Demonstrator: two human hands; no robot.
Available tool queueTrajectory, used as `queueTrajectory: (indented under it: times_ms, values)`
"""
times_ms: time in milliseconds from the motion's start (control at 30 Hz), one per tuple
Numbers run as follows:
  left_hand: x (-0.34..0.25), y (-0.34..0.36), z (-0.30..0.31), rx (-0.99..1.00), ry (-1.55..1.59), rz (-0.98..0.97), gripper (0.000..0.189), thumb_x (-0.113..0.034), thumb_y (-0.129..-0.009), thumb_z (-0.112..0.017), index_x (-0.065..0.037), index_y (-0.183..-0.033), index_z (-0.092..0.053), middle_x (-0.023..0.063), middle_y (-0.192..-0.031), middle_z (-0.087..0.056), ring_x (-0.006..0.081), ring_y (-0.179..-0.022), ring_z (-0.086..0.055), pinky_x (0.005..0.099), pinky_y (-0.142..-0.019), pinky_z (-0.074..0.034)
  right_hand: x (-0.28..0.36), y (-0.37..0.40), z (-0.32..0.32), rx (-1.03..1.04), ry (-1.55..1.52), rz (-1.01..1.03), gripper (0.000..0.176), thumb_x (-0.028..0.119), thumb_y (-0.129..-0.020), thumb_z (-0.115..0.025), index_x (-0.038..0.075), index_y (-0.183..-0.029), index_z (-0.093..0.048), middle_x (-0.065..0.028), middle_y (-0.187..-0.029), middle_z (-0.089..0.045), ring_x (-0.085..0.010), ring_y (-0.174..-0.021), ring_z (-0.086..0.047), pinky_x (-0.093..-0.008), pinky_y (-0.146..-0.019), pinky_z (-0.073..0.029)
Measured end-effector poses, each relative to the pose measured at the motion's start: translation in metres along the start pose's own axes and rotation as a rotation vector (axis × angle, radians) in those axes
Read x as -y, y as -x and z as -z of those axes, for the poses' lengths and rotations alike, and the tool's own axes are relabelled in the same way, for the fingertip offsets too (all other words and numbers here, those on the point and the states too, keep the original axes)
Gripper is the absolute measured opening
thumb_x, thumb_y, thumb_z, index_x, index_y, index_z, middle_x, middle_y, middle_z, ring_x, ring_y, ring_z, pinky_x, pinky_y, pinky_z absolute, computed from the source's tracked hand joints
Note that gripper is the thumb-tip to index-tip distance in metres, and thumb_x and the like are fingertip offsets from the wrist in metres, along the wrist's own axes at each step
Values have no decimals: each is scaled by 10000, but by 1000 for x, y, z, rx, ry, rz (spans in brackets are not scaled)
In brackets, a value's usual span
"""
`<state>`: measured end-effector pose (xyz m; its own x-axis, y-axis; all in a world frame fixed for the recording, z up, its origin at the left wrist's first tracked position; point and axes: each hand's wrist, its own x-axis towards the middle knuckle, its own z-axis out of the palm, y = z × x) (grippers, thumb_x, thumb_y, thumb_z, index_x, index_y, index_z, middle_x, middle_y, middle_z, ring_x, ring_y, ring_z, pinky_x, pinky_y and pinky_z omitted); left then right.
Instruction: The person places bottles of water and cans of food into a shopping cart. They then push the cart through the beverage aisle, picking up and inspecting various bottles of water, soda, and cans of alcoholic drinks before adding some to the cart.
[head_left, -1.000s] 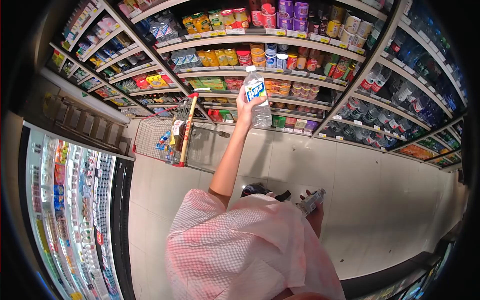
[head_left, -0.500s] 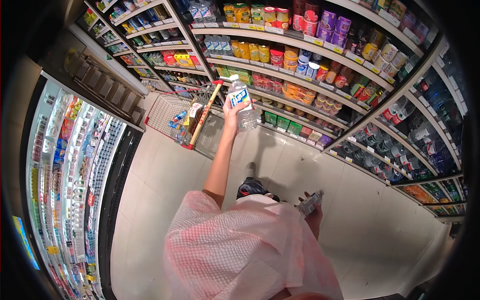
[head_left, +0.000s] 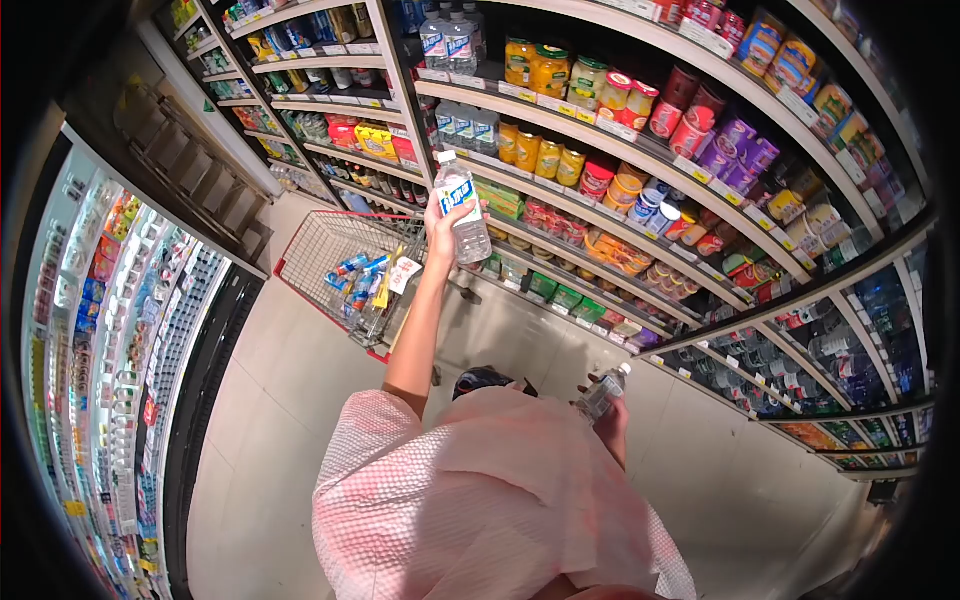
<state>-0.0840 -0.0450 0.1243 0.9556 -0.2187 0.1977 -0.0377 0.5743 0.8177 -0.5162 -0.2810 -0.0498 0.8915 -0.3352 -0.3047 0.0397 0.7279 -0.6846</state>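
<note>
My left hand (head_left: 440, 228) is closed round a clear plastic bottle (head_left: 470, 238) with a white cap and a blue, yellow and white label, held upright in front of the shelves. Low on the right, my right hand (head_left: 613, 422) grips a second clear bottle (head_left: 600, 396), tilted, its pale cap pointing up and right. Similar bottles (head_left: 450, 42) stand on an upper shelf, and more bottles (head_left: 468, 125) on the shelf below it. Behind my left forearm is a wire shopping cart (head_left: 312, 238) with several packages (head_left: 360, 280) in it.
Shelves of jars (head_left: 548, 68), cans and cups curve along the front and right. Large bottles (head_left: 790, 370) fill the right-hand rack. A lit chiller (head_left: 120, 400) runs along the left. Pale tiled floor (head_left: 290, 400) lies between them; a stepladder (head_left: 180, 160) stands at the back left.
My view has shifted nearer the shelves. The bottle in my left hand sits slightly further left, close before the bottle shelves. My right hand and its bottle have risen a little.
</note>
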Motion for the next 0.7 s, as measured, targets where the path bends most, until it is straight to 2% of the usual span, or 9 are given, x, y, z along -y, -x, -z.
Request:
queueTrajectory:
  times_ms: [167, 200, 233, 300, 333, 400, 500, 633, 700]
  values:
    - [11, -18, 56, -49, -17, 73, 543, -47, -861, -766, 2, -1341, -518, 152, -1112, -699, 283, -940, -761, 419, -763, -659, -21, -95, -72, 84, 97, -39, 598, 149, -914, -535, 172, -1490, -375, -211, -1437, -559, -464, -1213, -630, -635, -927, -583]
    - [13, -17, 67, -68, -16, 130, 571, -49, -853, -773, 0, -1359, -514, 149, -1119, -700, 288, -935, -764, 409, -760, -656, -23, -110, -88, 73, 84, -47, 585, 80, -896, -534, 143, -1463, -402, -196, -1386, -591, -447, -1186, -650, -594, -954, -573]
    - [13, -15, 79, -90, -50, 190, 621, -63, -848, -790, -6, -1397, -505, 126, -1128, -702, 247, -977, -748, 359, -799, -627, -26, -125, -98, 84, 122, -38, 609, 51, -880, -541, 131, -1468, -407, -183, -1357, -602, -418, -1177, -657, -562, -973, -565]
    - [21, -15, 99, -182, -183, 51, 505, -72, -872, -779, -17, -1322, -555, 106, -1100, -710, 213, -915, -740, 331, -767, -602, -27, -156, -119, 107, 201, -16, 657, -6, -847, -556, 107, -1479, -416, -156, -1299, -624, -360, -1160, -671, -497, -1011, -550]
    - [30, -18, 112, -195, -167, 79, 515, -67, -870, -781, -18, -1329, -554, 101, -1100, -710, 206, -913, -735, 328, -770, -598, -10, -158, -155, 126, 205, -49, 694, -59, -825, -570, 98, -1485, -423, -118, -1298, -624, -295, -1190, -658, -424, -1043, -520]
    - [45, -19, 139, -225, -135, 142, 536, -56, -865, -786, -21, -1345, -550, 91, -1100, -709, 192, -910, -725, 322, -775, -591, -5, -193, -166, 168, 277, -34, 726, -85, -816, -595, 102, -1495, -418, -98, -1304, -625, -264, -1219, -640, -392, -1038, -511]
    - [31, -23, 136, -238, -83, 139, 540, -42, -866, -785, -23, -1351, -549, 89, -1096, -707, 192, -895, -724, 321, -756, -589, 7, -243, -176, 191, 299, -26, 751, -129, -804, -641, 111, -1483, -427, -58, -1317, -625, -207, -1258, -613, -347, -1037, -492]
    - [37, -47, 149, -223, -109, 209, 617, -67, -877, -818, -60, -1422, -528, 49, -1198, -694, 138, -1019, -683, 291, -912, -540, 55, -291, -248, 300, 372, 57, 714, -111, -820, -671, 97, -1459, -429, -77, -1347, -625, -208, -1258, -617, -342, -1066, -470]
    - [32, -65, 139, -201, -152, 165, 602, -49, -884, -815, -60, -1416, -533, 45, -1214, -694, 140, -1053, -682, 290, -934, -536, 78, -313, -285, 354, 359, 86, 697, -110, -820, -666, 87, -1447, -436, -104, -1380, -624, -224, -1272, -614, -357, -1092, -454]
